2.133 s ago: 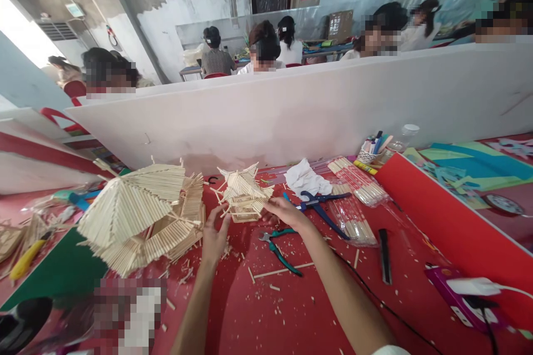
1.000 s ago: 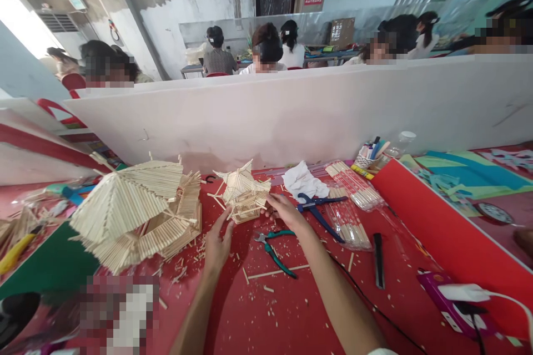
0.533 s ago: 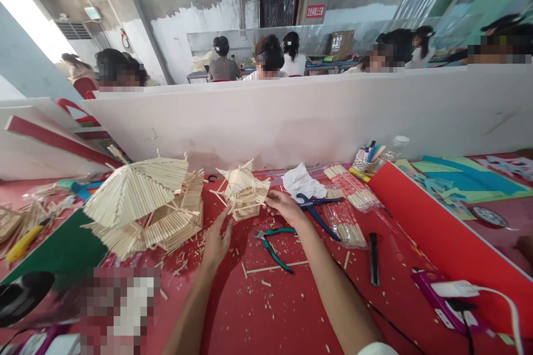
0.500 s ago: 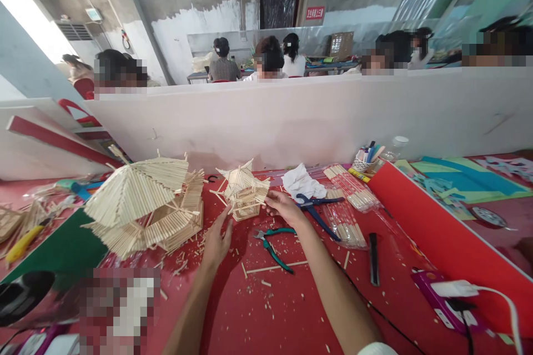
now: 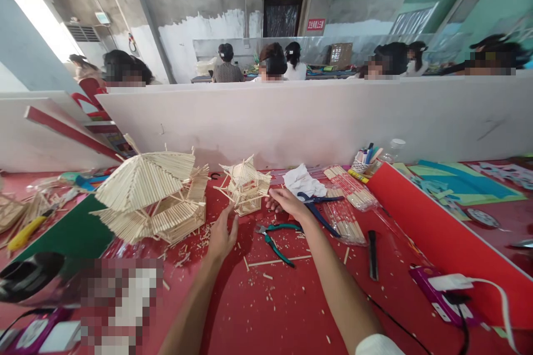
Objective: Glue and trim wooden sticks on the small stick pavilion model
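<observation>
A small pavilion model (image 5: 249, 195) built of thin wooden sticks stands on the red table between my two hands. My left hand (image 5: 222, 236) is at its near left side, fingers stretched and thumb apart, the fingertips at the base. On the other side, the curled fingers of my right hand (image 5: 286, 202) are at the model's right edge and seem to grip it; the exact contact is hard to see. Left of my hands sits a larger stick pavilion (image 5: 145, 183) with a wide roof. Green-handled cutting pliers (image 5: 277, 241) lie open just in front of the small model.
Blue-handled pliers (image 5: 318, 211), a crumpled white tissue (image 5: 303, 180) and bagged sticks (image 5: 345, 224) lie to the right. A red board (image 5: 433, 238) and a white partition (image 5: 266, 122) border the workspace. Stick scraps litter the table (image 5: 266, 321). People sit beyond the partition.
The view has tilted up slightly, shifting the scene a little. The small pavilion has turned slightly between my hands, which stay beside it.
</observation>
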Demonstrator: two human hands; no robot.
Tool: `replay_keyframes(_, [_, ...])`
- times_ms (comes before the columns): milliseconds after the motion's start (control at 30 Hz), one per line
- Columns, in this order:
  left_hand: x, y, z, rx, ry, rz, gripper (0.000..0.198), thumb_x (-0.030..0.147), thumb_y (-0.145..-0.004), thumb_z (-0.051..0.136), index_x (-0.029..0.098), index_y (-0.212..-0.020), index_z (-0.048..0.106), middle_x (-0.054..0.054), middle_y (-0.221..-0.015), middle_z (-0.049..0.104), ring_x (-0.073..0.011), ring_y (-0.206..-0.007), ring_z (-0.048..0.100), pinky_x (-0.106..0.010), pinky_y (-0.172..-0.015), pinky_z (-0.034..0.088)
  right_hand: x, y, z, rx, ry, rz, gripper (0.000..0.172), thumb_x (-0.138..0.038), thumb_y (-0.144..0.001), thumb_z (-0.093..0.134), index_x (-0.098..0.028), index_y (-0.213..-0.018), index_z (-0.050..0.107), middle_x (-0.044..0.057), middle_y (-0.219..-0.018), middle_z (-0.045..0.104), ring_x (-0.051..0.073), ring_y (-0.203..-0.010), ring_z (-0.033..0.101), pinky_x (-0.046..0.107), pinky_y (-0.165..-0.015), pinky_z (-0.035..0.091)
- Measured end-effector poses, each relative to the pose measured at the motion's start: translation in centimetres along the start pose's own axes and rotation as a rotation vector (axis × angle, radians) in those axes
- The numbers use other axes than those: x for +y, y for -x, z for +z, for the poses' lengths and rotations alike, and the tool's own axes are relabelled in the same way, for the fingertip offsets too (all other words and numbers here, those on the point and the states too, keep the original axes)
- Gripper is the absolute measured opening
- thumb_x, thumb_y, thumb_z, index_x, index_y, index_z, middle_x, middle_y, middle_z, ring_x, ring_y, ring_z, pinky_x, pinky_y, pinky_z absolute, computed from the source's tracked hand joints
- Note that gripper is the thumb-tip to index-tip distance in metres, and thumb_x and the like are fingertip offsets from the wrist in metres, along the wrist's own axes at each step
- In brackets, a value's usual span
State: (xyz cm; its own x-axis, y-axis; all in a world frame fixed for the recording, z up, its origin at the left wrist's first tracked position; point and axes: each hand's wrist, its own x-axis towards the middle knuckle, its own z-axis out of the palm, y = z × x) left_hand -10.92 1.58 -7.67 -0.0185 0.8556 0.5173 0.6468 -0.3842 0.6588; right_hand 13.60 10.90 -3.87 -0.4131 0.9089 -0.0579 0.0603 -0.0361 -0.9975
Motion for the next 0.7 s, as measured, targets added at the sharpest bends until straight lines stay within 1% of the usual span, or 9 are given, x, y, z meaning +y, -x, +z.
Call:
replay_keyframes(67, [0.0,0.0,0.1,0.011,0.005,0.003,0.038,0.033,-0.099,0.048,0.020,-0.135,0.054,-0.013,-0.120,0.070,-0.0236,-0.107,0.069,-0.042,-0.097,0.054,-0.7,0.5,-0.1,-0.053,0.046,0.005,0.052,-0.066,-0.088,0.057,-0.016,-0.077,0.068,0.006,-0.071,0.071,0.012,-0.059,0.061,0.021,-0.050,0.046])
replay_keyframes(167, [0.0,0.0,0.0,-0.003,-0.023,0.032,0.039,0.031,-0.099,0.049,0.020,-0.136,0.052,-0.012,-0.116,0.071,-0.0241,-0.106,0.070,-0.041,-0.096,0.054,-1.4,0.9,-0.1,-0.083,0.113,-0.013,0.049,-0.064,-0.087,0.061,-0.017,-0.073,0.068,0.005,-0.071,0.071,0.012,-0.059,0.061,0.021,-0.051,0.046])
replay_keyframes(367, [-0.3,-0.1,-0.6,-0.047,-0.116,0.130,0.042,0.024,-0.098,0.048,0.020,-0.140,0.047,-0.013,-0.120,0.070,-0.0246,-0.110,0.069,-0.041,-0.096,0.054,-1.6,0.7,0.3,-0.043,0.222,-0.062,0.043,-0.055,-0.091,0.057,-0.018,-0.072,0.066,0.004,-0.070,0.069,0.013,-0.059,0.061,0.021,-0.050,0.045])
replay_keyframes(467, [-0.3,-0.2,-0.6,-0.040,-0.138,0.132,0.042,0.024,-0.097,0.049,0.020,-0.139,0.047,-0.014,-0.121,0.070,-0.0250,-0.108,0.070,-0.041,-0.095,0.054,-1.6,0.7,0.4,-0.022,0.262,-0.075,0.041,-0.052,-0.092,0.057,-0.018,-0.070,0.065,0.004,-0.069,0.069,0.013,-0.059,0.060,0.021,-0.049,0.045])
replay_keyframes(567, [-0.2,-0.2,-0.5,-0.037,-0.134,0.121,0.043,0.025,-0.097,0.049,0.020,-0.140,0.047,-0.013,-0.123,0.070,-0.0252,-0.107,0.070,-0.041,-0.094,0.055,-1.6,0.7,0.5,-0.006,0.274,-0.068,0.041,-0.053,-0.093,0.056,-0.019,-0.073,0.066,0.004,-0.070,0.069,0.014,-0.058,0.061,0.022,-0.049,0.045])
replay_keyframes(700, [0.2,-0.1,-0.6,-0.053,-0.120,0.105,0.048,0.024,-0.097,0.048,0.021,-0.145,0.043,-0.013,-0.125,0.069,-0.0250,-0.111,0.069,-0.040,-0.095,0.054,-1.5,0.5,1.0,0.015,0.256,-0.057,0.042,-0.059,-0.092,0.054,-0.019,-0.081,0.065,0.004,-0.070,0.069,0.015,-0.057,0.061,0.023,-0.047,0.046])
